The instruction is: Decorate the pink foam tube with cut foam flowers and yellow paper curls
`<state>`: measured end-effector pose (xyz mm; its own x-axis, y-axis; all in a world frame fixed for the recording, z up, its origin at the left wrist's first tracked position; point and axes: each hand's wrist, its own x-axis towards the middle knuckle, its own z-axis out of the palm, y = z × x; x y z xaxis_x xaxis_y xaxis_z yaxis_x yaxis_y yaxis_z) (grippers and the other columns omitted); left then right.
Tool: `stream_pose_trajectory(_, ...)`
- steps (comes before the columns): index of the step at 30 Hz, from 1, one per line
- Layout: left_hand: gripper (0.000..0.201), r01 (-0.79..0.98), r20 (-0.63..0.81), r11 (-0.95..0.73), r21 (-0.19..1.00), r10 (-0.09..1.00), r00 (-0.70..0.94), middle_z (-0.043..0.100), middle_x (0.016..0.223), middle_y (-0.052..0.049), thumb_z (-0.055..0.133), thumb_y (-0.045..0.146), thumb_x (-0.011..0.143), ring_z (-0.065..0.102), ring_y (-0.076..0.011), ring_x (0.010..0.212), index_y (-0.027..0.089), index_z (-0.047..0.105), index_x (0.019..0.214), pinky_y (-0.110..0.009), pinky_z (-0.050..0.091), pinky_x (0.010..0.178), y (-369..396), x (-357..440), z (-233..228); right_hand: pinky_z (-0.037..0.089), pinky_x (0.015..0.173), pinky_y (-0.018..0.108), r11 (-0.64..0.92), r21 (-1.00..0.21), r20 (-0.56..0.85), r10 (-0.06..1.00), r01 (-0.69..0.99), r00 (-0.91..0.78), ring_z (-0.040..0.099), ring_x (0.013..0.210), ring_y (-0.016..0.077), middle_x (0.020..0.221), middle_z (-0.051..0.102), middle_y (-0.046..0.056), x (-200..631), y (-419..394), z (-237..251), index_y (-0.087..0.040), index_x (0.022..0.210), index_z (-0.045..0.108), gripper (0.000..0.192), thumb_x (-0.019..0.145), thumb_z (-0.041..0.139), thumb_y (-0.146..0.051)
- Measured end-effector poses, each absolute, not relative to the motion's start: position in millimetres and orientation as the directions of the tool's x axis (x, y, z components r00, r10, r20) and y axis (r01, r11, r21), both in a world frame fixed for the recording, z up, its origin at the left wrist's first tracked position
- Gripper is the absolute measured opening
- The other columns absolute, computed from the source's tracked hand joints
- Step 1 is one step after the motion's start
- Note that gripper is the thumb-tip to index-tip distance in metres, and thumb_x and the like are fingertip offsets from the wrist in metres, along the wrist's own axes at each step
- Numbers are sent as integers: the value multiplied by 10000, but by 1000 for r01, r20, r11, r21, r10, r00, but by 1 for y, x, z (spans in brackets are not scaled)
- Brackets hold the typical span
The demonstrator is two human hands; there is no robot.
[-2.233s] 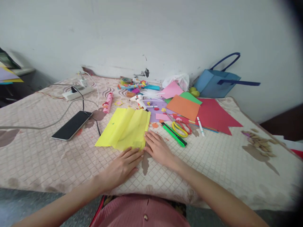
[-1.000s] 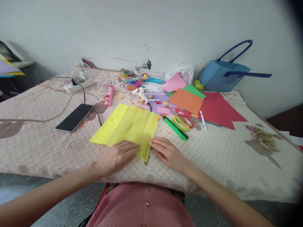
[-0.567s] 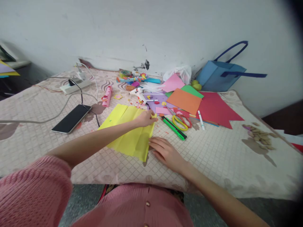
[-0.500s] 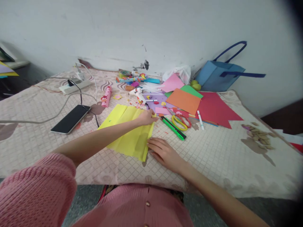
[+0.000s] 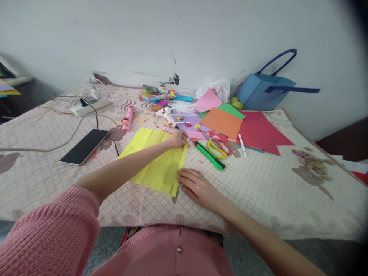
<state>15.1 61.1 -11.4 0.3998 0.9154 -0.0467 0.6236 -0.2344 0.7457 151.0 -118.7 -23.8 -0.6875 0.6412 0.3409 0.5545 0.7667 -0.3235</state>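
Half yellow paper (image 5: 161,168) under left forearm (image 5: 129,166).

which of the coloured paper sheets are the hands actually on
The creased yellow sheet: the left hand pinches its far right corner and the right hand rests at its near corner. The orange sheet and red sheet lie untouched beyond.

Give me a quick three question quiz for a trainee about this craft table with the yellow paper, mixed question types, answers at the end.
1. True or false: the left hand grips the scissors.
2. What does the right hand rest beside: A) the phone, B) the near right corner of the yellow paper, C) the blue bag?
3. What colour is the marker lying between the yellow paper and the scissors?

Key: 1. False, it pinches the paper's far right corner. 2. B. 3. Green.
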Motion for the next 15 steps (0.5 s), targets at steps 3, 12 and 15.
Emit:
stream_pose_trajectory(3, 221, 601, 5, -273, 751, 913, 408, 684, 744, -32, 610, 124, 707, 625, -120, 619, 126, 584, 927, -205, 473, 564, 65, 15, -18, 400, 1003, 456, 760, -324, 337, 649, 563, -682, 430, 1226, 224, 1250, 551, 108, 152, -120, -24, -168, 1210, 517, 318, 911, 414, -198)
stream_pose_trajectory(12, 286, 593, 168, -423, 685, 884, 437, 643, 800, -29, 590, 105, 688, 596, -112, 696, 126, 568, 972, -212, 464, 667, 66, 13, -31, 409, 1005, 448, 760, -306, 342, 649, 573, -679, 430, 1231, 217, 1252, 560, 104, 153, -126, -22, -167, 1225, 517, 332, 911, 413, -185)
stream_pose_trajectory(15, 290, 594, 210, -465, 656, 869, 449, 626, 803, -27, 572, 105, 693, 585, -117, 693, 134, 558, 981, -227, 461, 674, 64, 14, -32, 406, 1010, 447, 767, -306, 327, 641, 564, -695, 423, 1237, 216, 1260, 560, 93, 154, -132, -21, -176, 1229, 518, 339, 904, 422, -178)
